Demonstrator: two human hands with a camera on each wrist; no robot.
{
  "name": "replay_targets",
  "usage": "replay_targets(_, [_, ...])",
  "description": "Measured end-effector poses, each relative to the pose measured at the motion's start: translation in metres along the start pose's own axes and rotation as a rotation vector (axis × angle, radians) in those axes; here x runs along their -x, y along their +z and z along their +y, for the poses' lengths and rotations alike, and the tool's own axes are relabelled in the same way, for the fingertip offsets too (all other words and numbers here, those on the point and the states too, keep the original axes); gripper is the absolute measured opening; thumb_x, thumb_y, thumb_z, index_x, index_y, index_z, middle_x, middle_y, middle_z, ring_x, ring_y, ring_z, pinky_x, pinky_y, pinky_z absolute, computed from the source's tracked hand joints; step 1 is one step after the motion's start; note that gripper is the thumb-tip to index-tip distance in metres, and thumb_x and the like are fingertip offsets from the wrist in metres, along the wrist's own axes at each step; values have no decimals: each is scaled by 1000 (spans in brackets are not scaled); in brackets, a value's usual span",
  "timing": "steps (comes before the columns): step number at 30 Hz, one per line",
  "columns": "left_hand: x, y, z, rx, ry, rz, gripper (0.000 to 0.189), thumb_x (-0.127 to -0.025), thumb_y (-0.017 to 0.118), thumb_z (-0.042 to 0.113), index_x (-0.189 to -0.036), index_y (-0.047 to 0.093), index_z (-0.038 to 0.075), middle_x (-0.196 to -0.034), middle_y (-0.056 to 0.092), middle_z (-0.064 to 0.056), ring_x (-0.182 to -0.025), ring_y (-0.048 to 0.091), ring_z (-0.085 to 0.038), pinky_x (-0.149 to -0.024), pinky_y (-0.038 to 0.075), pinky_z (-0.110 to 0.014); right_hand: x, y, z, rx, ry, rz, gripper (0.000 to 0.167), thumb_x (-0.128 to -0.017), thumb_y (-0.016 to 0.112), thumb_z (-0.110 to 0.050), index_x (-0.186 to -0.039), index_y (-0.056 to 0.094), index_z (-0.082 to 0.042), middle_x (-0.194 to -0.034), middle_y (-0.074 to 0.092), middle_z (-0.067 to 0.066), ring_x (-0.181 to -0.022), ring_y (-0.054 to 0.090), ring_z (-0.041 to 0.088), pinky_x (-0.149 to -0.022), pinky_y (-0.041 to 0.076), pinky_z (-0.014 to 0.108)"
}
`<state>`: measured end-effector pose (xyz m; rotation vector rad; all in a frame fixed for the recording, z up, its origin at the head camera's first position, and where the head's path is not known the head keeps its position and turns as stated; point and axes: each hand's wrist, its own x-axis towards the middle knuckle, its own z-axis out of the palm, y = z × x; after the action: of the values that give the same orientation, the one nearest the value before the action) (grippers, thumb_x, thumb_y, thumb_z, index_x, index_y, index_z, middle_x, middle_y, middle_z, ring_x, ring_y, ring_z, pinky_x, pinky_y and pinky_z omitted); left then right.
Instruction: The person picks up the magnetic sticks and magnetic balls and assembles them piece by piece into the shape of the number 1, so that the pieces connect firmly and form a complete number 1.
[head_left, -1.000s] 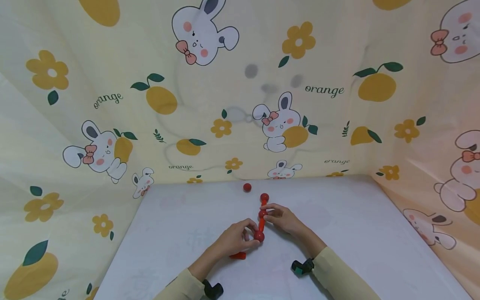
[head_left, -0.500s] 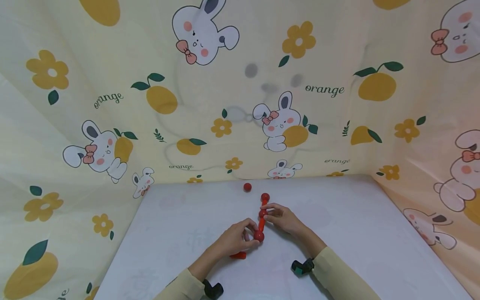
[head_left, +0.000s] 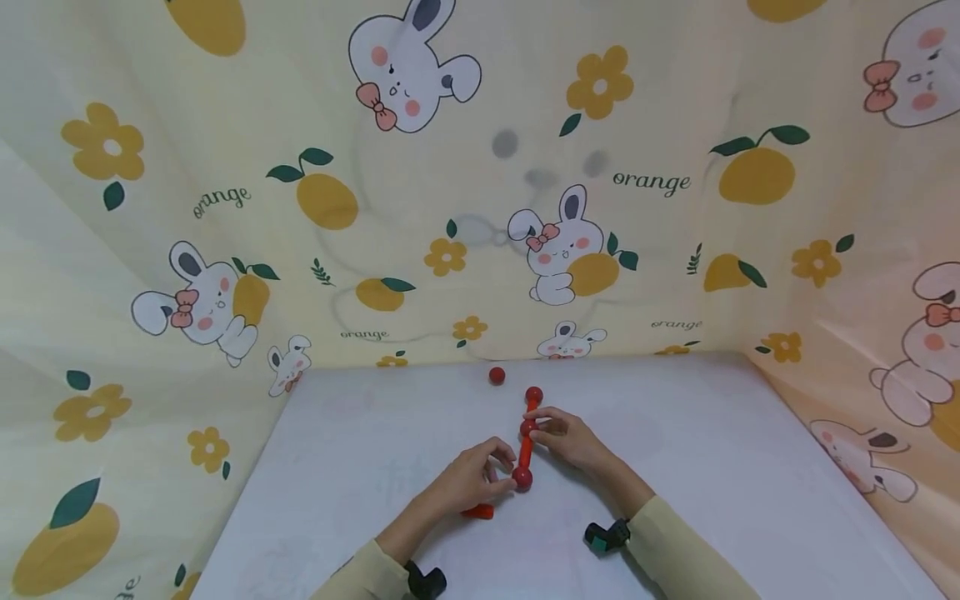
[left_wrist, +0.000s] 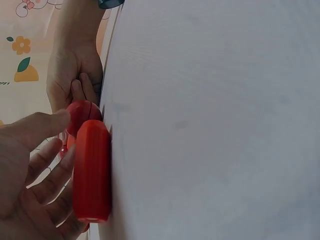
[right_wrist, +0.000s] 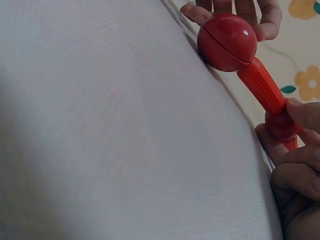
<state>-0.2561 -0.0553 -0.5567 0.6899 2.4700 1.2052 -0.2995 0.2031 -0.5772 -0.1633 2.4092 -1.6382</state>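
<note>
Three red balls and two red-orange rods form a straight toy piece on the white table. My right hand [head_left: 573, 439] pinches its middle ball [right_wrist: 280, 126] between thumb and fingers. The near end ball [head_left: 522, 478] is beside my left hand [head_left: 471, 477], whose thumb tip touches or nearly touches it. In the left wrist view the left fingers [left_wrist: 55, 185] are spread and loosely bent, not closed round the ball. A loose ribbed red rod [left_wrist: 92, 172] lies on the table by that hand, partly covered by it in the head view. The far end ball [head_left: 533, 395] is untouched.
A single red ball [head_left: 497, 376] sits near the table's back edge. Behind and beside the white table [head_left: 675, 467] hangs a cream curtain [head_left: 420, 208] printed with rabbits and oranges. Dark wrist cameras [head_left: 606, 537] sit at both sleeves.
The near end ball has shifted slightly toward me and rightward from the left fingers. Both hands stay nearly in place, and the whole head view has shifted a little.
</note>
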Motion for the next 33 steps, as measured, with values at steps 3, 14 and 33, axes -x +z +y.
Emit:
replay_targets(3, [-1, -1, 1, -7, -2, 8, 35, -95, 85, 27, -123, 64, 24, -114, 70, 8, -86, 62, -8, -73, 55, -22, -1, 1, -1, -5, 8, 8, 34, -102, 76, -25, -136, 73, -24, -128, 74, 6, -119, 63, 29, -90, 55, 41])
replay_targets(14, [8, -13, 4, -69, -37, -20, 25, -96, 83, 29, -118, 72, 24, -110, 70, 11, -92, 61, -8, -79, 54, -24, -3, 2, 1, -20, 10, 8, 33, -101, 76, -25, -135, 73, -24, -126, 74, 5, -118, 61, 28, -86, 51, 37])
replay_targets(33, [28, -31, -9, -146, -71, -104, 22, -95, 85, 30, -116, 77, 27, -101, 68, 16, -88, 60, -7, -81, 55, -24, 1, 1, -4, -46, 17, -9, 35, -102, 76, -22, -136, 72, -18, -126, 76, 7, -119, 62, 29, -85, 53, 34])
